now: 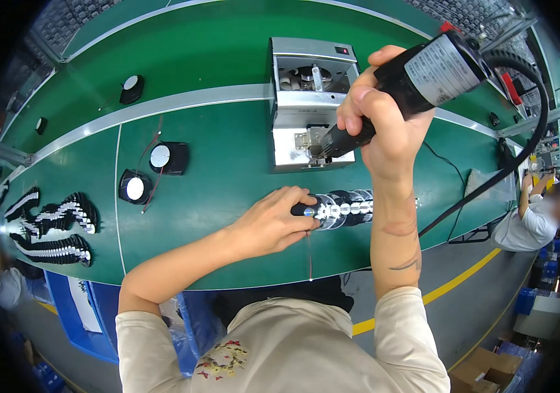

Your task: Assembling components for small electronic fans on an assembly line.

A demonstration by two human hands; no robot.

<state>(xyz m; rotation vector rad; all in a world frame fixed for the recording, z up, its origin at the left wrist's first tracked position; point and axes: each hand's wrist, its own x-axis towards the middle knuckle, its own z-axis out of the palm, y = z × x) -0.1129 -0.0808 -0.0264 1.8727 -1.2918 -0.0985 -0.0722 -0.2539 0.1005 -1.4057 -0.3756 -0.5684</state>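
My right hand (388,124) is wrapped around a black electric screwdriver (438,71) with a silver label, held tilted with its tip down and to the left. The tip is at the front of a silver screw feeder (286,121), where the hand partly covers the machine. Lower down, my left hand (273,223) has its fingers closed round the end of a row of black blower fans (345,208) with shiny round centres. My right forearm hides the far end of that row. A thin wire hangs from the fans toward the table's near edge.
Two loose blower fans (170,158) with red wires lie left of centre. Stacked fan rows (54,252) sit at the far left, and another fan (132,89) lies beyond the metal rail. The screwdriver cable (534,141) loops down the right side. A co-worker (532,223) is at the right.
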